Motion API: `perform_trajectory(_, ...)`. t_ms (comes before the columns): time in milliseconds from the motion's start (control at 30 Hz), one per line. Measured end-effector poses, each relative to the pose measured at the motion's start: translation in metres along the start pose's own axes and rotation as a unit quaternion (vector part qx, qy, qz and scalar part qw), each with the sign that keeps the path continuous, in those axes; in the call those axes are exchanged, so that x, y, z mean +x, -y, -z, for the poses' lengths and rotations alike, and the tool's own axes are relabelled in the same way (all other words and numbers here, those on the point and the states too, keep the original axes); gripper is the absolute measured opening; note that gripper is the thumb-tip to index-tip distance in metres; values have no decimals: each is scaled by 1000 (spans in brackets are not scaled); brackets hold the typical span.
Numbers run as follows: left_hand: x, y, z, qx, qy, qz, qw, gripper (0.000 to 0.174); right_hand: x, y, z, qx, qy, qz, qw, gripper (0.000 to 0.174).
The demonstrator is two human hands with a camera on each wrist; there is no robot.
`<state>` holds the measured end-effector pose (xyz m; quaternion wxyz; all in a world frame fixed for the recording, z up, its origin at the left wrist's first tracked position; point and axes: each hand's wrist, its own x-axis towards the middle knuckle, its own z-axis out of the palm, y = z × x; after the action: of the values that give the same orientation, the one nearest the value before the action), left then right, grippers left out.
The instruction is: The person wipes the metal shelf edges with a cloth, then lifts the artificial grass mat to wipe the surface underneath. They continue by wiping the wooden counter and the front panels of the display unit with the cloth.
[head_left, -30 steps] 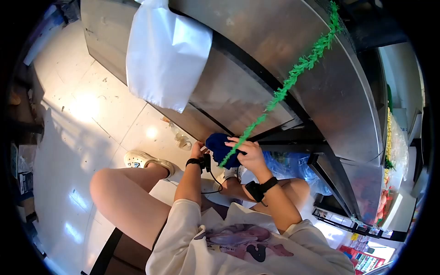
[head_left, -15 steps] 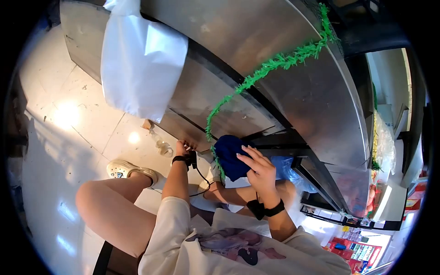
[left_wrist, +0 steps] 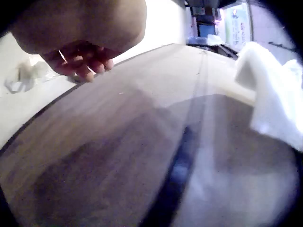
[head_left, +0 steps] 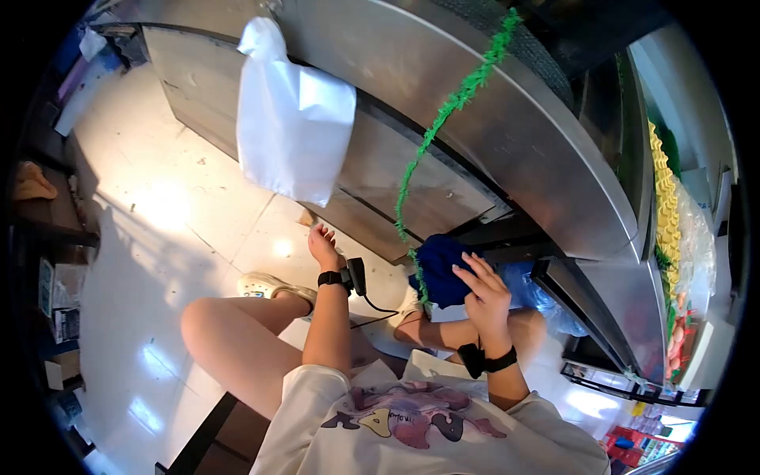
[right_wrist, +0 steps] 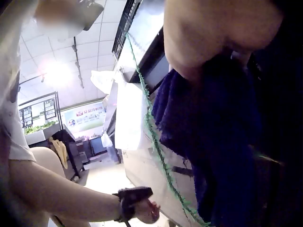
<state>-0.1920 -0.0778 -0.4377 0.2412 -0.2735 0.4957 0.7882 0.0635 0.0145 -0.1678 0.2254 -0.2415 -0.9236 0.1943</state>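
Note:
In the head view, the right hand (head_left: 484, 302) holds a bunched dark blue towel (head_left: 442, 267) in front of the metal cabinet. Its fingers lie over the towel's right side, and the thumb is hidden. Folds of the same towel (right_wrist: 203, 118) hang below the palm in the right wrist view. The left hand (head_left: 324, 247) is apart from it, holding nothing, with fingers loosely bent near the cabinet's lower edge. In the left wrist view those fingers (left_wrist: 90, 66) hang beside the cabinet panel (left_wrist: 123, 137).
A green tinsel garland (head_left: 423, 146) hangs down the metal cabinet (head_left: 546, 150), its lower end overlapping the towel in the head view. Left of it hangs a white plastic bag (head_left: 294, 131). Blue plastic (head_left: 526, 293) lies low at right, by a dark frame (head_left: 578, 317).
The left hand has moved off the towel, leftward and up along the cabinet's foot. The right hand has kept the towel and shifted right. The head view has swung about.

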Motion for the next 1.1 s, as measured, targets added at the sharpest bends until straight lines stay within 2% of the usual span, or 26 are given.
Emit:
perform_trajectory(67, -20, -45, -13, -73, 68, -47, 994, 24, -3, 4, 3, 3, -8, 1, 1000, 52)
perform_trajectory(167, -78, -115, -39, -71, 83, -151, 982, 27, -8, 8, 7, 0, -25, 1, 1000, 51)
perform_trajectory(233, -92, -145, -45, 7, 24, -274, 961, 21, -10, 11, 12, 1, -38, -4, 999, 51)
perform_trajectory(267, -104, -162, -50, 34, 40, -355, 934, 24, -12, 11, 13, 12, -55, -4, 998, 51)
perform_trajectory(300, -118, -179, -56, 59, 55, -432, 898, 32, -13, 12, 15, 9, -68, -4, 998, 51)
perform_trajectory(333, -126, -194, -61, 149, 68, -535, 829, 50, -13, 13, 16, 5, -79, -6, 997, 51)
perform_trajectory(367, -134, -207, -67, 235, 79, -625, 741, 69, -14, 14, 19, 1, -90, -9, 996, 50)
perform_trajectory(467, -164, -235, -90, 396, 127, -707, 572, 97, -7, 20, 23, -42, -158, 23, 986, 49)
perform_trajectory(567, -157, -233, -116, 509, 48, -690, 511, 117, 15, 29, 24, -107, -233, 95, 962, 42)
perform_trajectory(700, -120, -235, -130, 459, 21, -696, 551, 103, 52, 36, 17, -175, -298, 179, 921, 30)
perform_trajectory(867, -70, -265, -111, 356, 32, -705, 612, 90, 79, 19, 2, -225, -321, 175, 903, 33)
perform_trajectory(967, -79, -291, -98, 373, 3, -687, 623, 81, 82, 11, -7, -262, -312, 167, 898, 33)
perform_trajectory(1067, -78, -307, -89, 415, -66, -707, 569, 65, 88, 12, -19, -283, -312, 152, 894, 34)
perform_trajectory(1100, -80, -310, -88, 418, -71, -705, 568, 60, 92, 13, -23, -288, -314, 148, 892, 34)
